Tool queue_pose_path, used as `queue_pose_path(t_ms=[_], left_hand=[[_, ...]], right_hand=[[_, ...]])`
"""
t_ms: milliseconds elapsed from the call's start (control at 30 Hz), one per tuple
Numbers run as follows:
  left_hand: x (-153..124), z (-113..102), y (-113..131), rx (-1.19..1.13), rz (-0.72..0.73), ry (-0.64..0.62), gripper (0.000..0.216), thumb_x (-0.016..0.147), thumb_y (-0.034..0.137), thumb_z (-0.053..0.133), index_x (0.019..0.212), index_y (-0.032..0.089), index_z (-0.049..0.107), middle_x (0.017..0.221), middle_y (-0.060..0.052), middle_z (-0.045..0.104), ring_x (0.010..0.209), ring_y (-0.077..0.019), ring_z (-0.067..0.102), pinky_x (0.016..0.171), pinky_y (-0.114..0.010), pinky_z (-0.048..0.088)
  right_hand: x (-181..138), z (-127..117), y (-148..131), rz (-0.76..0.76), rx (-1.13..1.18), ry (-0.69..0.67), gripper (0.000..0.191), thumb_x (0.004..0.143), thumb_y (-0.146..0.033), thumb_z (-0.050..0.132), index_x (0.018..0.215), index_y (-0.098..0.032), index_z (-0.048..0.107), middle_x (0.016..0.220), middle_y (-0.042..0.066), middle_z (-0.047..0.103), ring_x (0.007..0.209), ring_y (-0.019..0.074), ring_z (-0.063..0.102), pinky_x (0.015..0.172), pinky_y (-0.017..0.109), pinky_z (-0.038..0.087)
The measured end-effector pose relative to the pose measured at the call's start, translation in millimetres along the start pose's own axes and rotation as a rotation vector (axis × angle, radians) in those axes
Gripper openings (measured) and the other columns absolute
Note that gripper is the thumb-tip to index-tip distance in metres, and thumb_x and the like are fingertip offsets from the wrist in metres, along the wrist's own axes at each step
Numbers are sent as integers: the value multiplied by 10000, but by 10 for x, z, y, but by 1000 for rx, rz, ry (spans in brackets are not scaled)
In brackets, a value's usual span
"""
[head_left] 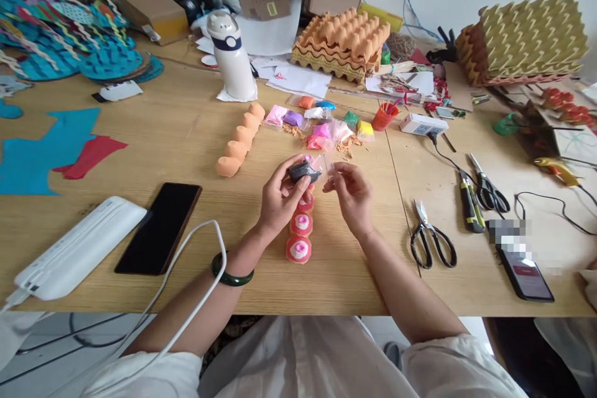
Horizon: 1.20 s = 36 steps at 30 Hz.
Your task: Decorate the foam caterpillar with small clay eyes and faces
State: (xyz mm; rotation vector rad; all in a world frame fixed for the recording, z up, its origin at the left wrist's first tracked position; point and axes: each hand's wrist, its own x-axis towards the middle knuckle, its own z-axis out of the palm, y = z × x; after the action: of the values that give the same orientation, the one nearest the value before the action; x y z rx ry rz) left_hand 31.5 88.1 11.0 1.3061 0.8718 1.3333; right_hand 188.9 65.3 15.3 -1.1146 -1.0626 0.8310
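My left hand (282,196) is closed around a small clear packet of black modelling clay (304,171), held up over the table. The fingers of my right hand (349,193) pinch the clear plastic edge of that same packet. Below the hands lies an egg-carton strip (299,249) with red, white and pink clay on its cups; its far end is partly hidden by my left hand. Farther back sit several packets of coloured clay, among them a yellow packet (365,130) and a purple packet (293,117). A bare orange egg-carton strip (237,142) lies to the left.
Scissors (431,236), a utility knife (472,202) and a phone (525,270) lie at right. A dark phone (158,228) and a white power strip (81,247) with a cable are at left. Behind stand a white bottle (232,59), a red cup (385,117) and egg trays (340,40).
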Motion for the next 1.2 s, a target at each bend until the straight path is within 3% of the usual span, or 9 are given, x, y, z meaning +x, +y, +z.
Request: queue_pose_path(t_ms=[167, 467, 667, 733, 867, 1033, 1100, 1200], left_hand=[[-21, -14, 22, 53, 22, 17, 579, 913, 552, 764, 1354, 208, 618, 1227, -122, 760, 950, -209, 789, 758, -273, 656], [-61, 13, 68, 56, 5, -7, 546, 923, 573, 754, 1341, 242, 634, 1005, -48, 762, 622, -129, 697, 619, -269, 620], [-82, 16, 69, 55, 22, -1, 512, 947, 533, 743, 1355, 240, 641, 994, -44, 762, 595, -116, 683, 606, -258, 621], [-87, 10, 56, 87, 44, -9, 506, 967, 516, 721, 1382, 238, 632, 1139, -76, 771, 684, -134, 735, 662, -261, 647], [-84, -8, 22, 134, 111, -11, 489, 986, 466, 703, 1401, 217, 624, 1381, -117, 718, 1131, -228, 772, 934, -301, 669], [-78, -24, 14, 167, 131, -6, 475, 992, 432, 696, 1406, 211, 624, 1380, -112, 724, 1195, -230, 753, 984, -305, 660], [-73, -28, 15, 189, 141, 3, 472, 993, 419, 695, 1409, 207, 623, 1388, -111, 720, 1207, -232, 747, 993, -307, 658], [-61, -35, 13, 235, 152, 20, 430, 997, 401, 693, 1378, 209, 637, 1372, -104, 726, 1205, -233, 747, 987, -309, 660]], right_hand=[[-110, 17, 7, -132, -161, 8, 137, 993, -389, 654, 1098, -300, 652, 1153, 30, 685, 797, 132, 707, 673, 306, 630], [-71, 3, 0, -136, -266, 43, 46, 969, -317, 662, 1001, -288, 643, 1026, 22, 673, 888, 162, 663, 666, 289, 616], [-39, 9, -7, 14, -82, 35, 137, 908, -367, 741, 945, -266, 658, 942, 13, 635, 853, 155, 632, 630, 267, 634], [-17, 2, -16, 62, -42, 20, 191, 871, -401, 785, 913, -258, 667, 930, 13, 634, 860, 159, 625, 632, 268, 643], [18, -16, -19, 108, -1, -39, 271, 820, -469, 840, 894, -251, 696, 947, 17, 655, 894, 168, 625, 659, 277, 653], [33, -37, 0, 186, -24, -158, 345, 815, -540, 841, 826, -232, 684, 833, -3, 625, 763, 144, 596, 652, 289, 629], [31, -57, -17, 92, -103, -163, 307, 871, -484, 800, 769, -232, 656, 821, 1, 604, 737, 143, 575, 623, 290, 591], [23, -98, -86, -222, -369, -101, 194, 951, -304, 703, 771, -248, 657, 885, 29, 614, 745, 158, 567, 602, 319, 535]])
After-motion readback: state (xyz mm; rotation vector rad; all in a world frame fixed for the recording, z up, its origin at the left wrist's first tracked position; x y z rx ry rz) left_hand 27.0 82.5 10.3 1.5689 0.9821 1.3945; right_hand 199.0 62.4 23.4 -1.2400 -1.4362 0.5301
